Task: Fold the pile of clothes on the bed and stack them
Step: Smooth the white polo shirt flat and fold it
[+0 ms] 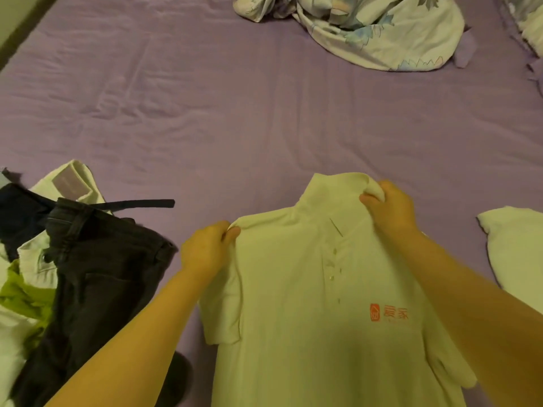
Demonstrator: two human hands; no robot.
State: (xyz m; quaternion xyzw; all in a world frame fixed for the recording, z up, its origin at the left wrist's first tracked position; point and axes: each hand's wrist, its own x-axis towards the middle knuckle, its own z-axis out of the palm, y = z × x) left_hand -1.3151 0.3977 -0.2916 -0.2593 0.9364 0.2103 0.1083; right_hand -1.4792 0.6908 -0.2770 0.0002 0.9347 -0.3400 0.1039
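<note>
So the white polo shirt (pixel 308 289) is the main thing here, spread front side up on the purple bed sheet (pixel 235 113), collar pointing away from the person, and I'll place everything else off it. It's got a buttoned placket down from the collar and a small red logo (pixel 388 312) on the chest, on the right-hand side as the camera sees it.

The left hand (pixel 205 248) has its fingers and thumb curled in, pinching the shirt's shoulder seam on the left side, so a little ridge of fabric is bunched up in the grip. The right hand (pixel 388 207) is up at the collar, fingers closed around a fold of the collar edge on its right side. Both hands have a firm hold of cloth, nothing loose.

Left of the shirt there's the unfolded pile: dark jeans (pixel 97 289) on top with a black belt (pixel 117 205) sticking out toward the shirt, a pale garment with a label (pixel 70 185) behind the jeans, and something lime green (pixel 23 298) poking out at the far left.

Right of the shirt, well apart from it, lies another white garment (pixel 517 248), partly cut off by the frame edge.

Way beyond the shirt's collar, at the far end of the bed, sits a crumpled floral duvet (pixel 382 33)
</note>
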